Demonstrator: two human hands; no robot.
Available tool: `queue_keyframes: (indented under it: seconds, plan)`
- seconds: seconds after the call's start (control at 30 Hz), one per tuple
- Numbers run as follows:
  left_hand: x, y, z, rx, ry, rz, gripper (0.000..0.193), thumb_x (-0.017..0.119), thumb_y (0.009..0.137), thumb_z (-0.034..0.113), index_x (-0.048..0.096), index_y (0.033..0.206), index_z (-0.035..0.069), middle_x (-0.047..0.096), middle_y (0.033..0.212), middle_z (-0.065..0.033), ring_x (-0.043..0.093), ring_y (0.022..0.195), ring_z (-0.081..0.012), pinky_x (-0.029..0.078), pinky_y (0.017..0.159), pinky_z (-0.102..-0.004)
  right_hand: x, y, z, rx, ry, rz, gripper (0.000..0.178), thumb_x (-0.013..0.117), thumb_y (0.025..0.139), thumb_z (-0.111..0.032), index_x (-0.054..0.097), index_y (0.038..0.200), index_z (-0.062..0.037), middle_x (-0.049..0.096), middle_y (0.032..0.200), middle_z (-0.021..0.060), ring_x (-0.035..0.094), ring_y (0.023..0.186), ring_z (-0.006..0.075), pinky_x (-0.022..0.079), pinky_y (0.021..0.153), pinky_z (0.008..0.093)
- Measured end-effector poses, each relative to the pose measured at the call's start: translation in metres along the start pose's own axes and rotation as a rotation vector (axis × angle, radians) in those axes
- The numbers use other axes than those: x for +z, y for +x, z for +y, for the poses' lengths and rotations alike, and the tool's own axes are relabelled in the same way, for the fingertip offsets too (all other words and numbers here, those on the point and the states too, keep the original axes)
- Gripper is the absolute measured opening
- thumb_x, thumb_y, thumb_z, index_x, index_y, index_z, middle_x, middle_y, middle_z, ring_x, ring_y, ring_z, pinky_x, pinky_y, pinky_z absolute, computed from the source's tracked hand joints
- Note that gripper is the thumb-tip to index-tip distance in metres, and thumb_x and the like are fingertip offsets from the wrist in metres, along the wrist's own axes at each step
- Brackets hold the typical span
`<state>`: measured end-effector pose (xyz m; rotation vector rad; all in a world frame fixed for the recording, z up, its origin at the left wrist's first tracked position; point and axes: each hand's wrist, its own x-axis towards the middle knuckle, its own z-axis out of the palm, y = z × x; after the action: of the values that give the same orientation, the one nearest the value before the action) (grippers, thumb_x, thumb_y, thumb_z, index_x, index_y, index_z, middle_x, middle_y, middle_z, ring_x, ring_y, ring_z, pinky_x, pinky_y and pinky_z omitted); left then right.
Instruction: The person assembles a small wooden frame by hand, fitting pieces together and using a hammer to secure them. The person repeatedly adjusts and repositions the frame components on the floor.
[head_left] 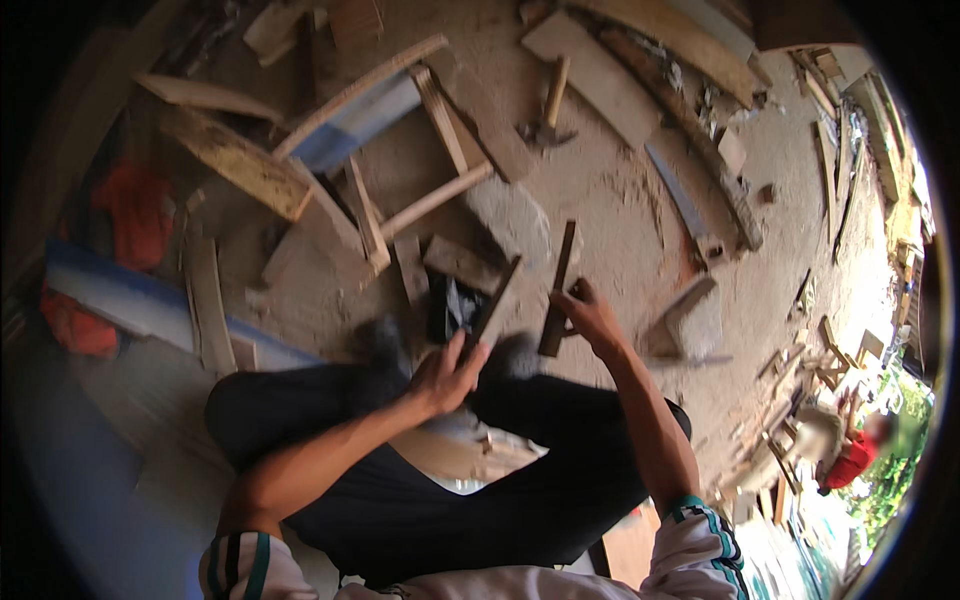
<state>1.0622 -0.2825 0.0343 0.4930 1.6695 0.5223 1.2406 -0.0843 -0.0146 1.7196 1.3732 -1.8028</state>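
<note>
My left hand (pixel 447 377) is closed around the lower end of a narrow wooden strip (pixel 498 299), which slants up and away from me. To its right, my right hand (pixel 592 312) grips a second thin, dark strip (pixel 564 262) near its middle. That one stands almost straight away from me; whether it is wood or a tool cannot be made out. The two strips are apart, a hand's width between them. Beneath and beyond the left strip lies a black plastic bag or wrapping (pixel 456 306), close to my feet.
A small wooden frame (pixel 436 203) lies on the dusty floor ahead. A hammer (pixel 556 95) and a handsaw (pixel 680 200) lie farther right. Also there: a stone block (pixel 690 318), scattered planks (pixel 590 75), orange cloth (pixel 135 215) and, far right, a person in red (pixel 850 462).
</note>
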Motion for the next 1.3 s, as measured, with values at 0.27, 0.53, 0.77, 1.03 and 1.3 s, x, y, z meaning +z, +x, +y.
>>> queue_keyframes:
  seconds: [0.27,0.53,0.77,1.03,1.3]
  plan:
    - [-0.015,0.091,0.007,0.621,0.113,0.018,0.050,0.049,0.095,0.048,0.051,0.112,0.001,0.065,0.083,-0.0248,0.064,0.082,-0.0449,0.049,0.071,-0.0502,-0.017,0.153,0.006,-0.521,-1.039,0.431,0.029,0.053,0.079,-0.014,0.051,0.103,0.0039,0.065,0.092,0.0286,0.065,0.092,0.0436,0.053,0.078,0.0491]
    - [-0.026,0.098,0.032,0.837,-0.122,0.075,0.032,0.048,0.098,0.030,0.052,0.110,0.001,0.059,0.091,-0.0134,0.057,0.084,-0.0223,0.045,0.077,-0.0350,-0.016,0.170,-0.002,0.012,-1.089,0.314,0.053,0.057,0.082,-0.021,0.049,0.129,0.0023,0.065,0.117,0.0206,0.062,0.113,0.0352,0.052,0.091,0.0425]
    - [-0.041,0.117,0.029,0.537,-0.617,0.072,0.035,0.061,0.094,0.033,0.055,0.106,0.001,0.061,0.090,-0.0038,0.059,0.078,-0.0106,0.048,0.066,-0.0277,-0.033,0.178,-0.011,-0.097,-1.017,0.458,0.047,0.058,0.086,-0.034,0.055,0.124,-0.0071,0.062,0.120,0.0238,0.060,0.110,0.0414,0.051,0.092,0.0469]
    - [-0.071,0.132,0.061,0.506,-0.918,0.170,0.030,0.067,0.091,0.020,0.051,0.111,0.004,0.059,0.107,-0.0060,0.061,0.096,-0.0153,0.057,0.079,-0.0321,0.001,0.004,-0.133,-0.256,-0.254,-0.100,0.062,0.048,0.095,-0.057,0.063,0.113,-0.0001,0.071,0.097,0.0117,0.069,0.083,0.0210,0.057,0.068,0.0338]
    - [-0.104,0.153,0.082,0.478,-1.040,0.262,0.028,0.067,0.091,0.018,0.052,0.108,0.002,0.059,0.110,-0.0070,0.060,0.099,-0.0185,0.057,0.086,-0.0365,0.055,0.032,-0.129,-0.514,0.004,-0.082,0.056,0.059,0.093,-0.052,0.062,0.110,0.0015,0.069,0.095,0.0114,0.067,0.081,0.0181,0.054,0.070,0.0316]
